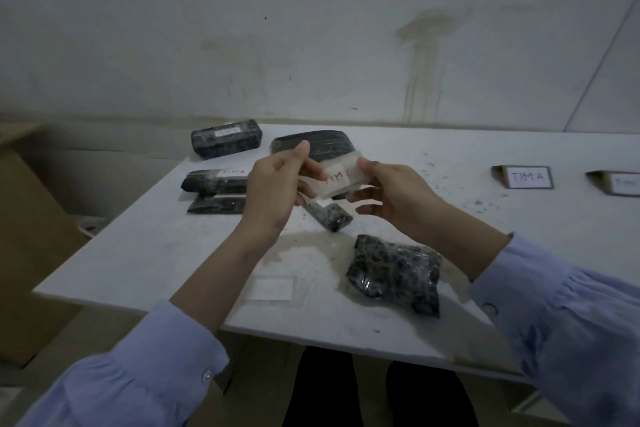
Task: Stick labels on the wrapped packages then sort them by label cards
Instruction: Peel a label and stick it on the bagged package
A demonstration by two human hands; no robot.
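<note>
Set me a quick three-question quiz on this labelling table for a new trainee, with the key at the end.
1. Multiple choice: what do the left hand and right hand pinch between them?
A) a handwritten label
B) a roll of tape
C) a pair of scissors
2. True or false: the nearest package shows a label on its top face.
3. Fill the gap: the readable label card standing on the table reads TIM ___.
Key: 1 A; 2 false; 3 A.
</note>
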